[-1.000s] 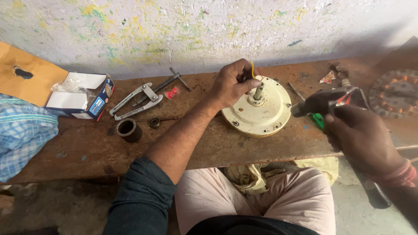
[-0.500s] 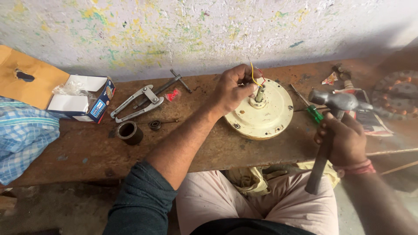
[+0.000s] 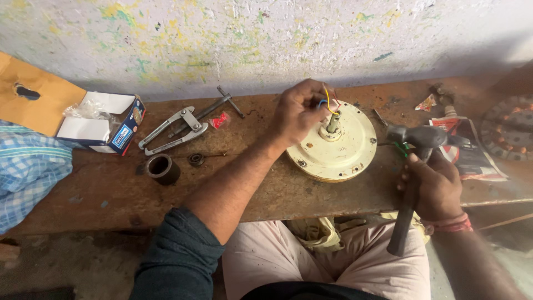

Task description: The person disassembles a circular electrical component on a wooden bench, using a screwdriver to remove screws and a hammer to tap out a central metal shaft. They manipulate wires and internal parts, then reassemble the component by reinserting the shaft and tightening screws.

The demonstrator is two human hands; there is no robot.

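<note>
The left hand (image 3: 297,111) reaches over the brown desk (image 3: 100,194) to a cream round motor housing (image 3: 333,147) that lies flat near the desk's front edge, in front of the person's lap. Its fingers (image 3: 311,91) are curled shut around the thin yellow, blue and red wires (image 3: 327,103) that rise beside the short metal shaft (image 3: 333,122) at the housing's centre; whether they also touch the shaft is hard to tell from this angle. The right hand (image 3: 436,186) is closed in a firm grip on the dark handle of a hammer (image 3: 413,166), held upright just to the right of the housing, its steel head level with the desk top and its handle end pointing down past the desk edge toward the knee. A red band sits on that wrist. Farther left on the desk lie a metal puller tool (image 3: 175,129), a small dark ring (image 3: 162,168), a bearing (image 3: 196,159) and an open blue and white carton (image 3: 105,125). A blue checked cloth (image 3: 28,172) hangs over the left end.
</note>
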